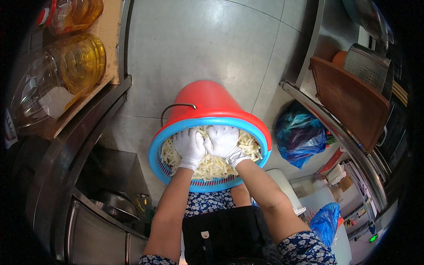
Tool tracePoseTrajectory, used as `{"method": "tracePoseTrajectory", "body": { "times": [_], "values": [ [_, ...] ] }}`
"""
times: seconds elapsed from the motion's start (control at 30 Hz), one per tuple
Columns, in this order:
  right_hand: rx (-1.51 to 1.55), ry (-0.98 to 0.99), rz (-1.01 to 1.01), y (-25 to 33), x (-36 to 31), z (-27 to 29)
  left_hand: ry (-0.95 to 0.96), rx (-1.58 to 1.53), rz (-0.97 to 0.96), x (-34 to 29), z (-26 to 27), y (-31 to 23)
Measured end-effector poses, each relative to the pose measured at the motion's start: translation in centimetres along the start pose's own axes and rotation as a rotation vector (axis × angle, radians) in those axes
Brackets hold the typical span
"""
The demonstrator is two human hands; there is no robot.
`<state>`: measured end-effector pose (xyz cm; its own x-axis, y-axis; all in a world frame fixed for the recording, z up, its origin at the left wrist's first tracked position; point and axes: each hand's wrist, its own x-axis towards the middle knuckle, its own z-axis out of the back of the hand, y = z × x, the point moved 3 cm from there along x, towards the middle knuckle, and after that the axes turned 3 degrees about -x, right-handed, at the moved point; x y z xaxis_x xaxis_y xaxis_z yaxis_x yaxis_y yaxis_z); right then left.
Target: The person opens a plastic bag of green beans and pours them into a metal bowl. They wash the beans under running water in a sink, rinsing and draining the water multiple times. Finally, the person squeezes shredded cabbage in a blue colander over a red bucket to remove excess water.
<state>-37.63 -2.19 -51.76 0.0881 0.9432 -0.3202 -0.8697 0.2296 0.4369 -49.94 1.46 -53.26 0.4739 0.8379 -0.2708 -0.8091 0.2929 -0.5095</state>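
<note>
A blue plastic basket (154, 155) with slotted sides sits in the mouth of a red bucket (207, 98) that has a wire handle. Pale cut strips, which look like potato strips (212, 170), fill the basket. My left hand (189, 146), in a white glove, is pressed into the strips, its fingers curled down among them. Right beside it, the thumbs close together, my right hand (224, 142) wears a matching glove and is also bent into the strips. Fingertips of both hands are partly hidden by the strips.
Large bottles of yellow oil (81, 62) stand on cardboard at the left, above a metal bowl (115, 205). To the right are a brown board (349, 101), a perforated metal container (369, 66) and a blue plastic bag (300, 132). Grey tiles (198, 39) cover the floor.
</note>
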Motion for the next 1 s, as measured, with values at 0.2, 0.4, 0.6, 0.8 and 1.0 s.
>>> {"method": "tracePoseTrajectory", "body": {
  "times": [0.2,0.4,0.6,0.8,1.0],
  "values": [
    [-0.013,-0.079,0.034,0.0,0.3,0.2,-0.021,0.013,-0.008,0.1,0.0,-0.1],
    [-0.023,-0.058,0.046,0.0,0.6,0.4,-0.019,-0.011,-0.011,0.2,0.0,0.0],
    [-0.013,-0.087,0.054,0.0,0.8,0.6,-0.014,-0.020,-0.006,0.3,0.1,0.1],
    [-0.024,-0.097,0.060,0.0,1.2,0.9,0.001,-0.017,0.009,0.4,0.0,0.1],
    [-0.061,-0.076,0.044,0.1,1.4,0.8,-0.025,-0.019,0.008,0.6,0.1,0.2]
  ]
}}
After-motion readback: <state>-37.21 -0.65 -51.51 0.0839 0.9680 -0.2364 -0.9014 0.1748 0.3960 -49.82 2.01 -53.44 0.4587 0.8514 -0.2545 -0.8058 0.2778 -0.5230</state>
